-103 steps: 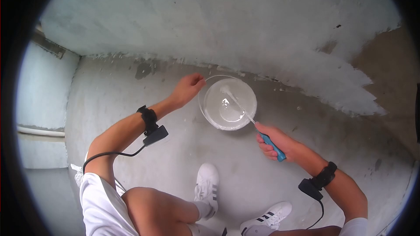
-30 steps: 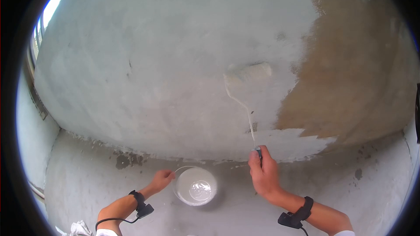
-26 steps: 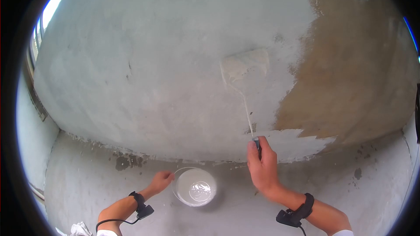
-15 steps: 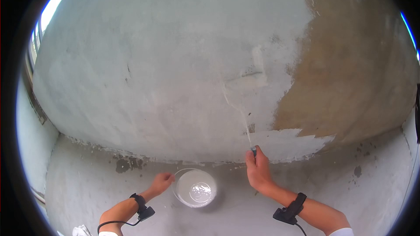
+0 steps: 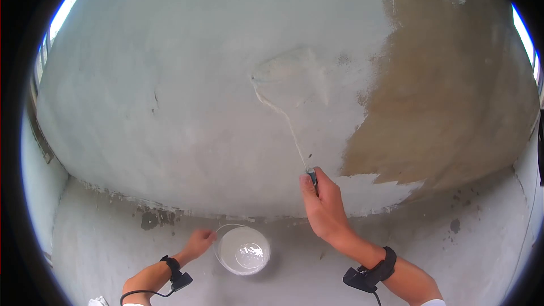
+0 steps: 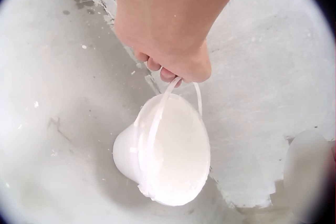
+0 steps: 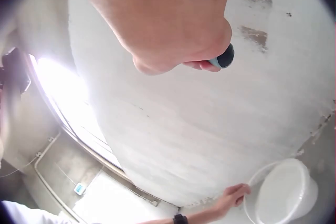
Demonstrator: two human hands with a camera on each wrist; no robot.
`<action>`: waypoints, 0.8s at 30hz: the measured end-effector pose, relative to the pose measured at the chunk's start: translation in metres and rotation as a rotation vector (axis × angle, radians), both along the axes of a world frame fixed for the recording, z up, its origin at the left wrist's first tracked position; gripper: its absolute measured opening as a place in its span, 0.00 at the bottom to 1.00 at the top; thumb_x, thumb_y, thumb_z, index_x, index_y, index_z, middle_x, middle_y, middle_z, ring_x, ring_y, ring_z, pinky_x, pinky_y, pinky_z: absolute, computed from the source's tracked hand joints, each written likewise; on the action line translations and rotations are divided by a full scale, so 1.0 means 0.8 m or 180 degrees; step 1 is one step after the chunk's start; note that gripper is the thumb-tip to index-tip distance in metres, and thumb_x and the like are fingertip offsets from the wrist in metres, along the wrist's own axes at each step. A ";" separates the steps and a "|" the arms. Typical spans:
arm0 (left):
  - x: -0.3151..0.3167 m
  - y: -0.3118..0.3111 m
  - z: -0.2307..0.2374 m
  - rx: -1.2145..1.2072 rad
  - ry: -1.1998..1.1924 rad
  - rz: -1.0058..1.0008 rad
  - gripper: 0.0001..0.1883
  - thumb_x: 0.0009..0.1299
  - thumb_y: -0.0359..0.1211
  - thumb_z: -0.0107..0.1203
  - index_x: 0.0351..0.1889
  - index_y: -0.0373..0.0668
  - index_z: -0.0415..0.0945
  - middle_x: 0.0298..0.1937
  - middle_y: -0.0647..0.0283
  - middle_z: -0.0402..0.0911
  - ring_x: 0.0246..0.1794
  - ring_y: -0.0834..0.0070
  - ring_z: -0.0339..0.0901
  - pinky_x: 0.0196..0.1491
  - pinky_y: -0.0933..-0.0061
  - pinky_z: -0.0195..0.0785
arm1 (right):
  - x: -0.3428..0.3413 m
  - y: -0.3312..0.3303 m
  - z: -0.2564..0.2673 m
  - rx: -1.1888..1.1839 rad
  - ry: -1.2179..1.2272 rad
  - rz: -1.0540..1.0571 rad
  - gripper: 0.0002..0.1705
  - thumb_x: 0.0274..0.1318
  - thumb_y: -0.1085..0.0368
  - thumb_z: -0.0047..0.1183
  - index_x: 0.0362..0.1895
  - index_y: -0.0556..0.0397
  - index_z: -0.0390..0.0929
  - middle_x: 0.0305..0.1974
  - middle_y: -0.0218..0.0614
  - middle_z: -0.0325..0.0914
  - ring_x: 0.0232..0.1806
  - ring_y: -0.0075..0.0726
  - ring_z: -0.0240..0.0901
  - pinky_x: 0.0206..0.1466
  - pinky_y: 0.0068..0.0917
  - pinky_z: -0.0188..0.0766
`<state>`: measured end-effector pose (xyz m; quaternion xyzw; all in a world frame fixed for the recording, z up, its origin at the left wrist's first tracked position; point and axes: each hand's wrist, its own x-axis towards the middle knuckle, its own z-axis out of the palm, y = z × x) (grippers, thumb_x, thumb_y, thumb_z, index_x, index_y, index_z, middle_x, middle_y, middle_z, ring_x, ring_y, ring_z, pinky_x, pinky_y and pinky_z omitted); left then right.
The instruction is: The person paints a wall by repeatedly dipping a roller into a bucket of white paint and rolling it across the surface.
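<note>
In the head view my right hand (image 5: pixel 326 207) grips the teal handle (image 5: pixel 311 176) of a long-framed paint roller (image 5: pixel 283 67), whose head lies against the wall (image 5: pixel 198 90). The right wrist view shows the handle's dark end (image 7: pixel 226 57) poking out of my curled fingers. My left hand (image 5: pixel 199 243) holds the thin handle of a white bucket (image 5: pixel 245 250) at its left side. In the left wrist view the fingers of my left hand (image 6: pixel 168 35) curl round that bail above the bucket (image 6: pixel 176 150), which has white paint inside.
Brown uncoated wall (image 5: pixel 442 96) borders the pale coat on the right. Grey floor (image 5: pixel 141 266) runs along the wall's foot, with dark stains (image 5: pixel 150 219) at the left. A bright window (image 7: pixel 68 92) shows in the right wrist view, and a white cloth (image 5: pixel 97 301) lies bottom left.
Since the earlier frames my right hand has lifted the roller out of the bucket and onto the wall. Over the last half second the roller has moved left and up. My left hand keeps the bail.
</note>
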<state>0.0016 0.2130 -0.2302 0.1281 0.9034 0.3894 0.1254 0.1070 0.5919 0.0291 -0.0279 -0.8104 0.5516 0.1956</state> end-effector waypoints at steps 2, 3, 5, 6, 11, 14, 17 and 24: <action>0.001 0.000 0.003 0.0005 -0.0108 0.0044 0.17 0.72 0.41 0.51 0.34 0.35 0.81 0.23 0.58 0.78 0.25 0.75 0.73 0.32 0.68 0.66 | -0.001 -0.002 0.004 -0.0024 0.0161 0.0002 0.21 0.72 0.53 0.41 0.33 0.58 0.65 0.17 0.40 0.65 0.18 0.35 0.59 0.25 0.36 0.58; 0.002 0.001 0.005 0.0008 -0.0166 0.0065 0.17 0.72 0.41 0.51 0.34 0.35 0.81 0.23 0.58 0.78 0.26 0.75 0.73 0.32 0.68 0.66 | -0.002 -0.002 0.004 -0.0059 0.0222 -0.0002 0.21 0.72 0.53 0.41 0.33 0.58 0.65 0.17 0.39 0.64 0.18 0.33 0.57 0.25 0.35 0.57; 0.002 0.001 0.002 0.0037 -0.0078 0.0050 0.17 0.72 0.41 0.51 0.34 0.36 0.81 0.23 0.59 0.78 0.25 0.76 0.73 0.32 0.68 0.66 | -0.001 -0.003 0.005 -0.0190 0.0303 0.0029 0.21 0.73 0.53 0.41 0.33 0.58 0.65 0.16 0.36 0.63 0.18 0.29 0.56 0.24 0.34 0.56; 0.003 0.000 -0.001 0.0056 -0.0038 0.0048 0.17 0.72 0.42 0.51 0.34 0.36 0.81 0.23 0.59 0.78 0.25 0.76 0.73 0.32 0.69 0.66 | 0.001 -0.003 0.006 -0.0284 0.0323 0.0069 0.21 0.73 0.52 0.41 0.32 0.58 0.65 0.16 0.34 0.62 0.18 0.27 0.56 0.23 0.33 0.55; -0.001 -0.004 -0.011 0.0143 -0.0147 0.0093 0.18 0.72 0.43 0.51 0.34 0.36 0.81 0.23 0.59 0.79 0.26 0.76 0.73 0.34 0.69 0.67 | 0.001 -0.008 0.030 -0.0784 0.0644 0.0105 0.23 0.73 0.51 0.41 0.32 0.59 0.64 0.16 0.28 0.60 0.19 0.20 0.54 0.22 0.29 0.53; -0.003 -0.006 -0.015 0.0142 -0.0045 0.0039 0.18 0.73 0.43 0.51 0.35 0.36 0.81 0.23 0.59 0.79 0.26 0.75 0.74 0.34 0.69 0.67 | -0.010 -0.005 0.048 -0.0848 0.0658 0.0085 0.23 0.73 0.50 0.40 0.33 0.59 0.64 0.18 0.27 0.61 0.19 0.19 0.53 0.22 0.28 0.53; -0.001 -0.005 -0.012 0.0119 -0.0046 0.0013 0.18 0.73 0.43 0.51 0.35 0.36 0.81 0.24 0.60 0.79 0.26 0.76 0.73 0.33 0.69 0.67 | -0.021 -0.006 0.046 -0.0956 0.0559 -0.0016 0.24 0.73 0.49 0.40 0.34 0.60 0.64 0.18 0.29 0.61 0.20 0.21 0.54 0.23 0.28 0.55; -0.002 -0.007 -0.012 0.0150 -0.0321 0.0031 0.18 0.73 0.42 0.51 0.35 0.35 0.80 0.24 0.63 0.78 0.26 0.79 0.70 0.33 0.71 0.65 | -0.036 0.024 -0.040 -0.0593 0.0199 -0.0293 0.25 0.73 0.47 0.38 0.41 0.62 0.66 0.19 0.33 0.65 0.21 0.25 0.60 0.26 0.31 0.62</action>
